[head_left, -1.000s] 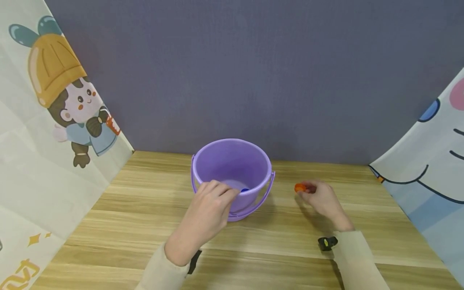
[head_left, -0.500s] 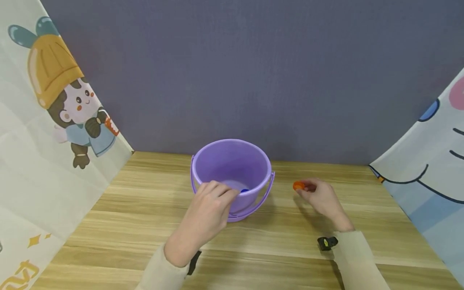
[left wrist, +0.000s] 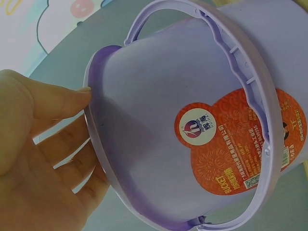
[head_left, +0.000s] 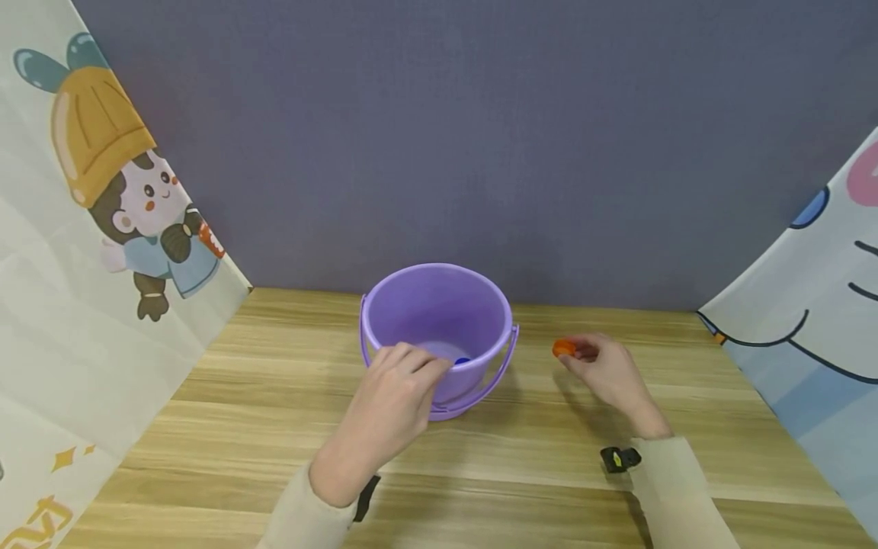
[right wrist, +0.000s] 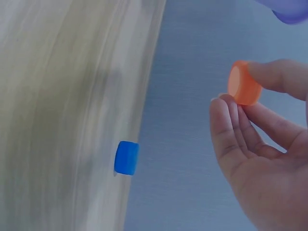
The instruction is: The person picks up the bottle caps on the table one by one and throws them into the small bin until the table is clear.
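A purple bucket (head_left: 473, 375) with its handle hanging down stands on the wooden table, mouth up. My left hand (head_left: 394, 393) holds its near rim; in the left wrist view the thumb lies outside the rim (left wrist: 98, 139) and the fingers reach over the other side. To the bucket's right, my right hand (head_left: 610, 374) pinches an orange bottle cap (head_left: 564, 348) between thumb and fingers, above the table. Inside the bucket, part of a blue object (head_left: 463, 361) shows at the bottom. A blue bottle cap (right wrist: 126, 158) on the table appears in the right wrist view only.
A grey-blue wall panel (head_left: 466, 152) rises behind the table (head_left: 274, 427). Printed cartoon sheets border the left (head_left: 41, 320) and right (head_left: 809, 351) sides. An orange label (left wrist: 226, 144) is stuck on the bucket's outside.
The orange bottle cap and my right fingers have shifted slightly up and to the left. My left hand and the bucket stay nearly in place.
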Tool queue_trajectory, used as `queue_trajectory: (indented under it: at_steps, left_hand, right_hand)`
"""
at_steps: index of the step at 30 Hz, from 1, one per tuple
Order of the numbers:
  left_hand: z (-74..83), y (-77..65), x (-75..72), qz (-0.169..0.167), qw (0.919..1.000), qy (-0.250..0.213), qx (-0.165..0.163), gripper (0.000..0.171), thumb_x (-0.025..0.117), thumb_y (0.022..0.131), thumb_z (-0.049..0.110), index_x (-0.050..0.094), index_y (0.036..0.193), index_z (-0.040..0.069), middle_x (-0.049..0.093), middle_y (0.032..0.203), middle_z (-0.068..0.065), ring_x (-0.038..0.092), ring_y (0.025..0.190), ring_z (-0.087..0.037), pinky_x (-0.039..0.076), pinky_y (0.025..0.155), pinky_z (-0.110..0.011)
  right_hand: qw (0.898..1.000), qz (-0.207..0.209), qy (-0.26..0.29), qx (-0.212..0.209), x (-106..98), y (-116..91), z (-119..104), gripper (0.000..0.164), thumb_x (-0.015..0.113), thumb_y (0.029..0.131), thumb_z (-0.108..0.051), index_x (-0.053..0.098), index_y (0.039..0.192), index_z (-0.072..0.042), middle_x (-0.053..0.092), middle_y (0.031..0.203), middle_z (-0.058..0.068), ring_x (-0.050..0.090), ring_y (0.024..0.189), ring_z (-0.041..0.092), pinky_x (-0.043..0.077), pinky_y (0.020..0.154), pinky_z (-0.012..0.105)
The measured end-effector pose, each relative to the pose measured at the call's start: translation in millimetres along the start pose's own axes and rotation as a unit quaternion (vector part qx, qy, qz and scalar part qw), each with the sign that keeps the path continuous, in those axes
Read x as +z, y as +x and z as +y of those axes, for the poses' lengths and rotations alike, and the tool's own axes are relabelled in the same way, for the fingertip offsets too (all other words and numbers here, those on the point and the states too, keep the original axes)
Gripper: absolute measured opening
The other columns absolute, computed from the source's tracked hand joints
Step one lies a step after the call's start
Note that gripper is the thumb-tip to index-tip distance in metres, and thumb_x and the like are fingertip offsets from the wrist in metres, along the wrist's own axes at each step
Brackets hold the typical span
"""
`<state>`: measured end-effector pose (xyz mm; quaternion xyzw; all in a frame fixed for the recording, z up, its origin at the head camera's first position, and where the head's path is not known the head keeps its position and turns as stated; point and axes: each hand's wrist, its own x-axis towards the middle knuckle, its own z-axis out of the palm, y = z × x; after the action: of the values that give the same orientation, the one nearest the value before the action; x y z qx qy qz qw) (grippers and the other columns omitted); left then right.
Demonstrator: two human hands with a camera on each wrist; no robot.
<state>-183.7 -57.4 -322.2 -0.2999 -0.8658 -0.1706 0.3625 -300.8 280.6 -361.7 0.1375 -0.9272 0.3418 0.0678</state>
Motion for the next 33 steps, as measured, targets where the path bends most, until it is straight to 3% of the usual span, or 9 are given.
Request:
queue_trajectory:
  at_steps: [33]
  left_hand:
    - [4.2,35.7,40.4,0.009,0.9989,0.033,-0.031,0.023,0.073,0.087,0.003,0.076,0.109,0.011,0.074,0.105,-0.001,0.063,0.095,-0.019,0.050,0.083,-0.036]
  right_hand:
    - [0.997,-0.007,0.005,-0.071,-24.1,54.2,21.3,0.040,0.073,0.094,-0.017,0.065,0.127,0.003,0.066,0.111,0.018,0.068,0.092,0.029,0.055,0.073,0.028]
